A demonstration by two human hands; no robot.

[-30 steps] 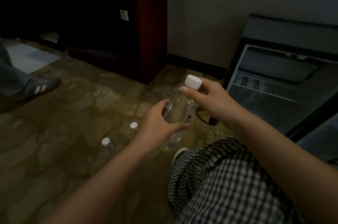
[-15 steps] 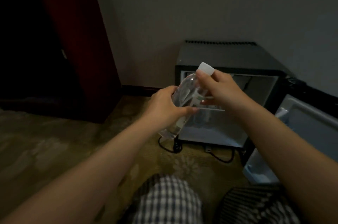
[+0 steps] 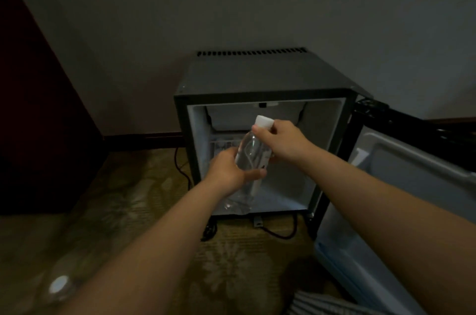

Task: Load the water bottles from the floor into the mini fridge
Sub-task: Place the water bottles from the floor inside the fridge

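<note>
Gripping clear plastic bottle [image 3: 248,157] w/ hands [image 3: 226,173] [image 3: 286,142]; round white cap [image 3: 264,121].

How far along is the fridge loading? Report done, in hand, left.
Done: fridge door open; no bottle visible inside. In hand: left hand and right hand hold one bottle at the opening. Left: place it, then the floor bottle.

Clear white-capped water bottle [image 3: 248,157], tilted, left hand [image 3: 228,173] gripping its middle, right hand [image 3: 284,143] its neck, black mini fridge [image 3: 257,77] open just beyond both hands, second bottle [image 3: 59,286], blurred, well behind left hand.
</note>
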